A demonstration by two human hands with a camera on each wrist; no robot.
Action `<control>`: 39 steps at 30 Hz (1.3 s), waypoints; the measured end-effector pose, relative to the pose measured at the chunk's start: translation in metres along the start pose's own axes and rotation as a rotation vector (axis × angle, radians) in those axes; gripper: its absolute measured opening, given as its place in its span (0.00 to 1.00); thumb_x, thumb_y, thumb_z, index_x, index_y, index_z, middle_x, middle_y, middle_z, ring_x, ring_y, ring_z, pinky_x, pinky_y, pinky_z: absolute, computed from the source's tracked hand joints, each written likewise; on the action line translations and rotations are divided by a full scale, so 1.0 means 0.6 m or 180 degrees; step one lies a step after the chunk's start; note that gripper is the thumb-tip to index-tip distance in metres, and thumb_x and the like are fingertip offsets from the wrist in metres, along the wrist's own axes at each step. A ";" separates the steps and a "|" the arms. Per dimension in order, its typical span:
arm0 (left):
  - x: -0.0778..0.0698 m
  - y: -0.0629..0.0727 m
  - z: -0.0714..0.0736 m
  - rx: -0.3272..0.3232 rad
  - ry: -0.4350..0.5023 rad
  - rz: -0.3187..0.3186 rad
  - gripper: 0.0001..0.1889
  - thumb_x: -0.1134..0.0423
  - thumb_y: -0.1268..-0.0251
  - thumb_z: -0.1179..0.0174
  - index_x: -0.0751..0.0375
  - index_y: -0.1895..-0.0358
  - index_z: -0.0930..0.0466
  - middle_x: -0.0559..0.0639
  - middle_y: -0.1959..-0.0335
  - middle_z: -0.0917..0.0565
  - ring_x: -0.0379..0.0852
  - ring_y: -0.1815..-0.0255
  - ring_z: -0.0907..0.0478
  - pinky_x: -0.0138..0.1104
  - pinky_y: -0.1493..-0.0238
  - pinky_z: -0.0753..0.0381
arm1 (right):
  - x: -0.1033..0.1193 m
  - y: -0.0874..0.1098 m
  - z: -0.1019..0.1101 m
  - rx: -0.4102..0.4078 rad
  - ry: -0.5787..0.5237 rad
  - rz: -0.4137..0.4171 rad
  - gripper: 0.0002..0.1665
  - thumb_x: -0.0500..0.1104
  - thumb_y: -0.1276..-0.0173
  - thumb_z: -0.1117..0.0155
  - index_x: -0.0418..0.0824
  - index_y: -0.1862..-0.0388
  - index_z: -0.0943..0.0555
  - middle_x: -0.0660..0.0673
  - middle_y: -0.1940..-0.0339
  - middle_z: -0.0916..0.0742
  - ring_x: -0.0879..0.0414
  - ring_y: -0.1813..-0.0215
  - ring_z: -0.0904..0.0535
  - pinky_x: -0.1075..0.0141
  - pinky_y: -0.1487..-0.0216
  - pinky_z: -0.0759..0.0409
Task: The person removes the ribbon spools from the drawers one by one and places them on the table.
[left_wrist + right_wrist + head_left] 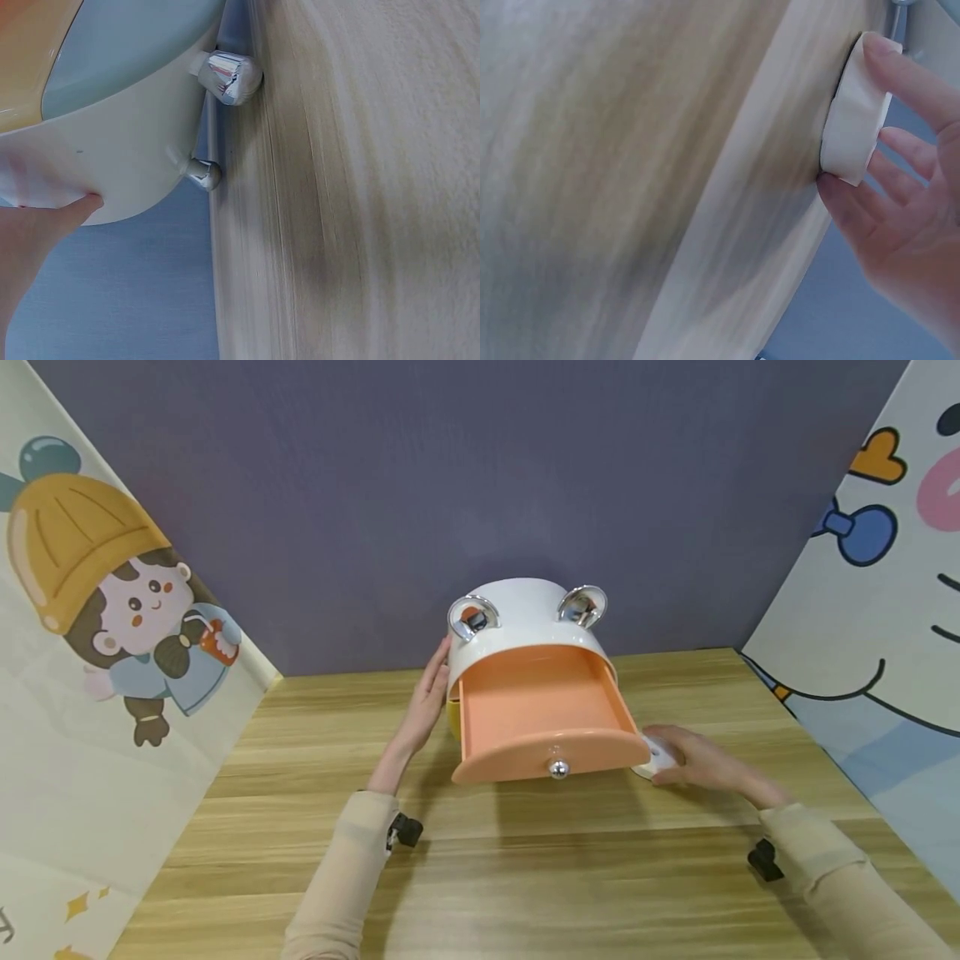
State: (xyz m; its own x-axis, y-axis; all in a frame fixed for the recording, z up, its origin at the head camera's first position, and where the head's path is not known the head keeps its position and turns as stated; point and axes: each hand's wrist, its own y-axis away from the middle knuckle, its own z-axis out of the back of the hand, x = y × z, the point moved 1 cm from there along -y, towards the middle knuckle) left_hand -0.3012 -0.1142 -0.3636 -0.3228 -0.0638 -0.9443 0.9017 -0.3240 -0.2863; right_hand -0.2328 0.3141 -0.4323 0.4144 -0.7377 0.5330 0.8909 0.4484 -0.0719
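A white rounded drawer box [521, 610] with two chrome ear-like rings stands against the back of the table. Its peach drawer [551, 752], with a round chrome knob [558, 768], is pulled far out and holds nothing. My left hand [429, 697] rests along the box's left side, fingers fairly straight. In the left wrist view, a fingertip touches the white wall [127, 157], near the chrome feet [231, 77]. To the right of the drawer front, my right hand [701, 762] grips a small, low white object [859, 112] with rounded edges, thumb and fingers on opposite sides of it, at the tabletop.
The wood-grain table [480, 877] ends at a dark grey-blue wall [375, 502] behind the box. Printed cartoon panels stand on the left [75, 760] and right [885, 677]. A yellow part [453, 718] shows low beside the box's left side.
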 end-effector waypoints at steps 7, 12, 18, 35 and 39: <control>-0.001 0.001 0.001 0.0005 0.0053 -0.0004 0.27 0.59 0.17 0.66 0.50 0.19 0.54 0.54 0.16 0.61 0.55 0.16 0.60 0.51 0.19 0.48 | -0.001 0.003 -0.003 -0.0046 0.0004 0.0042 0.44 0.46 0.43 0.23 0.28 0.33 0.30 0.25 0.37 0.23 0.36 0.43 0.23 0.49 0.50 0.20; 0.003 0.001 0.000 0.0019 0.0067 0.0029 0.28 0.58 0.17 0.65 0.50 0.19 0.55 0.55 0.16 0.62 0.55 0.16 0.60 0.51 0.19 0.48 | -0.002 0.009 -0.006 -0.0045 0.0005 -0.0065 0.48 0.49 0.43 0.23 0.27 0.31 0.32 0.23 0.33 0.27 0.27 0.36 0.28 0.33 0.42 0.25; 0.006 0.003 -0.001 0.0011 0.0097 0.0013 0.27 0.59 0.17 0.65 0.51 0.19 0.54 0.54 0.16 0.61 0.55 0.16 0.60 0.50 0.18 0.50 | 0.020 0.018 0.006 -0.0266 0.0085 -0.0063 0.44 0.48 0.39 0.25 0.26 0.32 0.32 0.23 0.34 0.26 0.25 0.36 0.30 0.30 0.42 0.26; 0.003 0.005 0.004 0.0008 0.0070 0.0027 0.27 0.59 0.17 0.66 0.48 0.19 0.54 0.51 0.16 0.60 0.55 0.17 0.57 0.52 0.20 0.44 | 0.224 0.108 -0.004 -0.0825 -0.1388 -0.0212 0.14 0.39 0.21 0.49 0.37 0.45 0.19 0.65 0.55 0.13 0.68 0.59 0.16 0.66 0.67 0.13; 0.004 0.005 0.003 0.0001 0.0078 0.0035 0.27 0.58 0.17 0.66 0.47 0.19 0.54 0.50 0.16 0.60 0.56 0.17 0.56 0.53 0.21 0.42 | 0.260 0.108 -0.020 -0.0197 -0.2377 -0.0238 0.20 0.41 0.17 0.60 0.41 0.43 0.20 0.62 0.51 0.13 0.62 0.56 0.15 0.64 0.63 0.13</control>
State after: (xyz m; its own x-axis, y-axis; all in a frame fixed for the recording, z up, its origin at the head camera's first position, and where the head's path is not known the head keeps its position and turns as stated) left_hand -0.3000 -0.1171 -0.3664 -0.3056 -0.0443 -0.9511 0.9051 -0.3238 -0.2757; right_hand -0.1084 0.2219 -0.3639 0.1357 -0.2170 0.9667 0.9297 0.3651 -0.0485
